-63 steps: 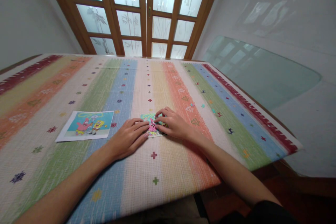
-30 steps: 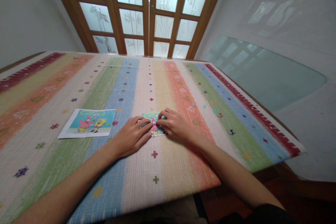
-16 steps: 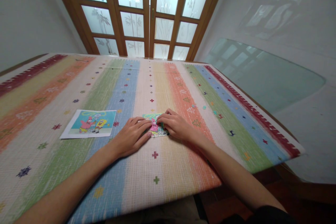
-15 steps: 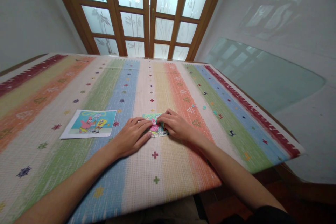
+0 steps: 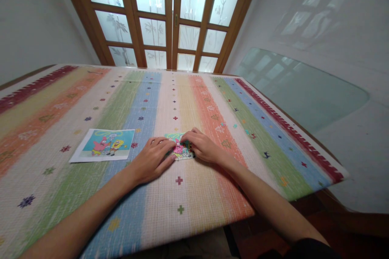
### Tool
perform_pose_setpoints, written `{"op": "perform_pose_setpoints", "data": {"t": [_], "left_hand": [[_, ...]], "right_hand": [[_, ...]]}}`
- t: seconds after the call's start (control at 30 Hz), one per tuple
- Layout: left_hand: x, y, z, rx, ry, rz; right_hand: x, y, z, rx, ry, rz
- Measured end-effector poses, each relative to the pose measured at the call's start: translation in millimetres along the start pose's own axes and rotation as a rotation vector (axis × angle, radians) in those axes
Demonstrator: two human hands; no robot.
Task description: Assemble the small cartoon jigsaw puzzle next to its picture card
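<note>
A small jigsaw puzzle [image 5: 179, 151] with a pink starfish figure lies flat on the table between my hands. My left hand [image 5: 155, 154] rests at its left side, fingers extended and fingertips on the picture, thumb apart below them. Over the right part curls my right hand [image 5: 201, 145], its fingers drawn together against the puzzle and hiding much of that side. Whether a loose piece is under those fingers is hidden. Left of my hands is a white-edged printed sheet [image 5: 109, 144] showing cartoon figures on a blue ground, touched by neither hand.
A striped tablecloth [image 5: 164, 210] with printed stars, crosses and trees covers the table. Small teal patches [image 5: 235, 126] show on it to the right, loose or printed I cannot tell. Wooden doors with frosted panes [image 5: 152, 30] stand beyond, and a white wall [image 5: 334, 48] is at right.
The camera view has shifted slightly. Both hands stay at the puzzle, the right fingers slightly further left over it. The printed sheet lies in the same place.
</note>
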State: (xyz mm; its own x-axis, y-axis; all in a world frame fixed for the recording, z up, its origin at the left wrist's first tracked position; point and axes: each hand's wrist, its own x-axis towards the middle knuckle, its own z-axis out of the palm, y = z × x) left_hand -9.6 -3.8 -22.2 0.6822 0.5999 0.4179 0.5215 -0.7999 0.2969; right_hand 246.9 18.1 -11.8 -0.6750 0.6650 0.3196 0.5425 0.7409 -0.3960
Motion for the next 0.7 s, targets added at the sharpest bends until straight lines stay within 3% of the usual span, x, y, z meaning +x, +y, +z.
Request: {"op": "perform_pose_setpoints", "data": {"t": [0.4, 0.5, 0.7], "left_hand": [[-4.9, -5.2, 0.8, 0.040, 0.003, 0.050], [-5.6, -5.3, 1.1, 0.052, 0.014, 0.060], [-5.6, -3.5, 0.5, 0.059, 0.017, 0.069]], "right_hand": [[0.7, 9.1, -9.9, 0.156, 0.050, 0.208], [-3.8, 27.3, -22.3, 0.061, 0.113, 0.290], [-33.6, 83.0, -62.3, -0.395, 0.161, 0.433]]}}
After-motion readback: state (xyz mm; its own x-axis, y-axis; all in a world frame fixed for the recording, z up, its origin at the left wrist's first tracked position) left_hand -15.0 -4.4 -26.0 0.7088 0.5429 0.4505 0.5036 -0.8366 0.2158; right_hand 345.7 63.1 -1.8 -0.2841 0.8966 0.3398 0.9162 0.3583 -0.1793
